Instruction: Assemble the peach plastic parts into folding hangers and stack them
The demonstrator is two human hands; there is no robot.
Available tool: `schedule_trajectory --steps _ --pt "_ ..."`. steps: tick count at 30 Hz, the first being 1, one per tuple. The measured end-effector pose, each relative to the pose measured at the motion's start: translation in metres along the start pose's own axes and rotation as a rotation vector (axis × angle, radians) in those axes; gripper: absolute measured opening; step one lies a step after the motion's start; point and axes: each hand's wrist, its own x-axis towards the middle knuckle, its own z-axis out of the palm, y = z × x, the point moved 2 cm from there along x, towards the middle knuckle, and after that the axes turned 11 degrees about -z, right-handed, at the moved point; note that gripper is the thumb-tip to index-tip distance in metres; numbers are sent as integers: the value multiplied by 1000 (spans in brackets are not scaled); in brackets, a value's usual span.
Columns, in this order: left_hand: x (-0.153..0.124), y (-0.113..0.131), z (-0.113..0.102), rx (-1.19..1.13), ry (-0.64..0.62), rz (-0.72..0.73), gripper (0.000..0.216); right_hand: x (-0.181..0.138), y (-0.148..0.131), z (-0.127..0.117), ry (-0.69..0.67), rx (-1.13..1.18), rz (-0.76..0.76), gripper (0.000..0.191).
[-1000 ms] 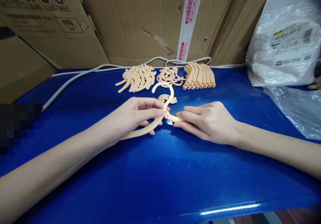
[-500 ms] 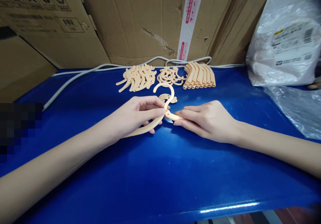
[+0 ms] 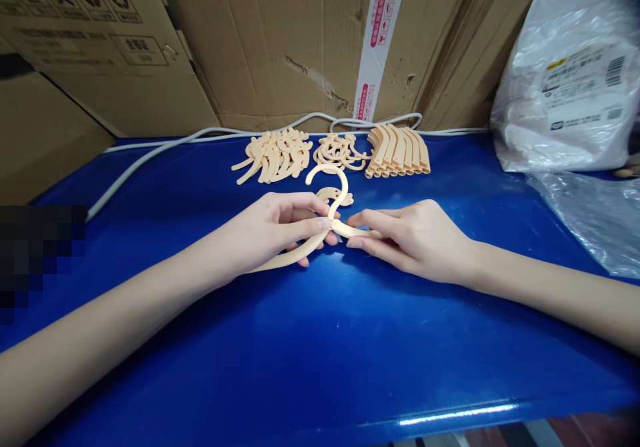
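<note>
My left hand (image 3: pixel 280 230) pinches a cream plastic hanger at its middle joint. The hanger's hook (image 3: pixel 343 180) curves up above my thumb, and one curved arm (image 3: pixel 290 258) runs down to the left under my palm. Between the thumb and fingers of my right hand (image 3: pixel 417 240) is another cream hanger arm (image 3: pixel 345 229). Its near end meets the joint beside my left thumb; its far end is hidden by my hand. Just behind the hook, a few small cream pieces (image 3: pixel 345 197) lie on the blue table (image 3: pixel 320 360).
At the back lie a heap of curved hanger arms (image 3: pixel 280 157), a pile of hooks (image 3: pixel 340 151) and a neat stack of hollow arms (image 3: pixel 400 150). A white cable (image 3: pixel 150 160) runs behind them along cardboard boxes (image 3: pixel 280 47). Plastic bags (image 3: pixel 565 100) stand at right.
The arm in my right hand has rolled, so the hole at its end no longer faces up. My right fingers have shifted slightly on it. My left hand stays almost still.
</note>
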Motion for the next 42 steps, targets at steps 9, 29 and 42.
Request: schedule_trajectory --steps 9,29,42 --pt "5 -3 -1 5 -59 -5 15 1 3 -1 37 88 6 32" --pt "2 -4 2 212 -50 74 26 3 3 -4 240 -130 -28 31" --pt "-2 1 2 430 -59 181 29 3 7 -2 312 -67 61 54"
